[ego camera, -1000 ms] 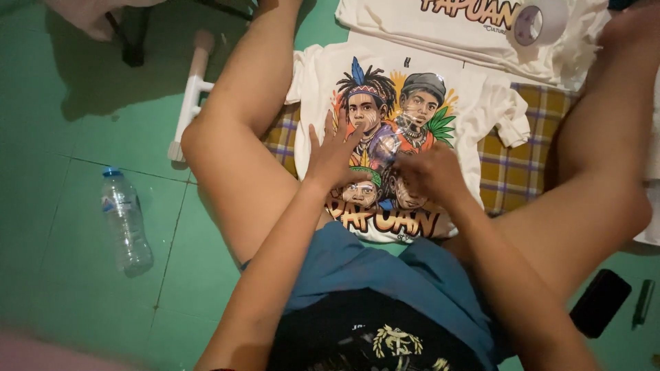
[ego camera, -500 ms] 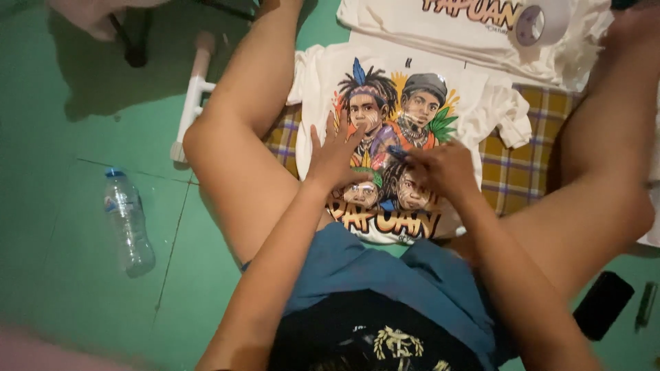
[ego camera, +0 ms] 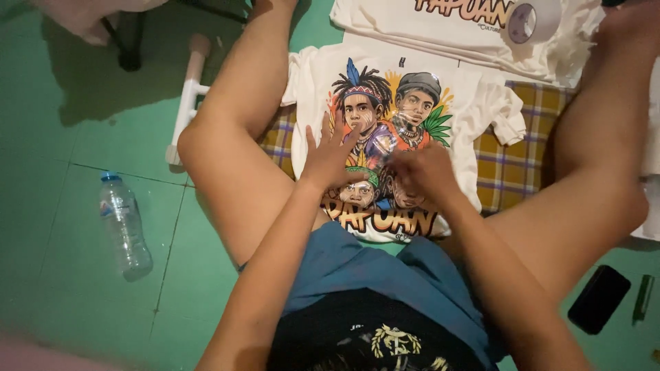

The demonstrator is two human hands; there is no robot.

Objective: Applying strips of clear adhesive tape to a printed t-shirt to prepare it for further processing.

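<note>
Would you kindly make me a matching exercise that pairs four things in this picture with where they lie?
1. plastic bottle
2. tape roll
3. dark phone
4. left hand

A. on the stacked shirts at the top
B. flat on the printed shirt
C. on the green floor, far left
D. on the floor, lower right

Pairs: 1-C, 2-A, 3-D, 4-B

Green tiled floor [ego camera: 82,137] with thin dark grout lines, dimly lit, shadowed near a black metal stand base [ego camera: 127,51].
</note>
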